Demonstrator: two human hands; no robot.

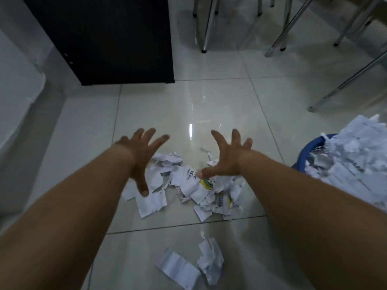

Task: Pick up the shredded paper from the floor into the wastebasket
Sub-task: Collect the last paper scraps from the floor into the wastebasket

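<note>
A pile of torn white paper point(188, 185) lies on the glossy tiled floor in the middle of the view. My left hand point(140, 155) hovers over its left side, fingers spread, holding nothing. Over the pile's right side is my right hand point(228, 158), also spread wide and holding nothing. A smaller clump of scraps point(192, 266) lies closer to me, between my forearms. The blue wastebasket point(310, 147) stands at the right edge, heaped with torn paper point(351, 155) that hides most of its rim.
A black cabinet point(109, 38) stands at the back left. Chrome chair and table legs point(206, 24) crowd the back and right. A pale wall base point(18, 105) runs along the left. Bare tile lies beyond the pile.
</note>
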